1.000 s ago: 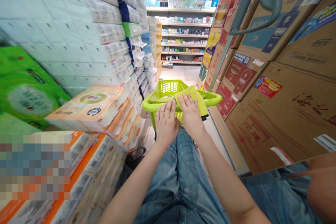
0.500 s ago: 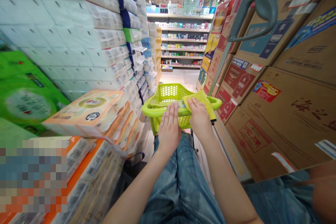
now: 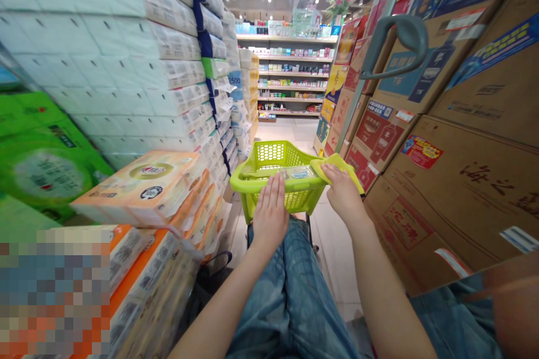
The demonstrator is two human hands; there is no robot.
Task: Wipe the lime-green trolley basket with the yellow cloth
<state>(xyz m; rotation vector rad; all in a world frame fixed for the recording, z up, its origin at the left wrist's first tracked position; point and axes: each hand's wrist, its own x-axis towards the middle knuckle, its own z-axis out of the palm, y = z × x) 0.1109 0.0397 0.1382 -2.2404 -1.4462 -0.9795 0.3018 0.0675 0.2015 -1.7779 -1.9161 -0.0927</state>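
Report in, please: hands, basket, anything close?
Left hand on near rim. Right hand on yellow cloth, right corner. Green basket upright; cartons stacked on right.

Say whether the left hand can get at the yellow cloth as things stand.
Probably yes: the left hand is at the near rim of the green basket, and nothing stands between it and the yellow cloth. The right hand covers part of that cloth, but its far edge looks free.

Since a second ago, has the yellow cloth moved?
Yes. Against the handle of the green basket, the yellow cloth, under the right hand, has gone right, from past the middle to the right end.
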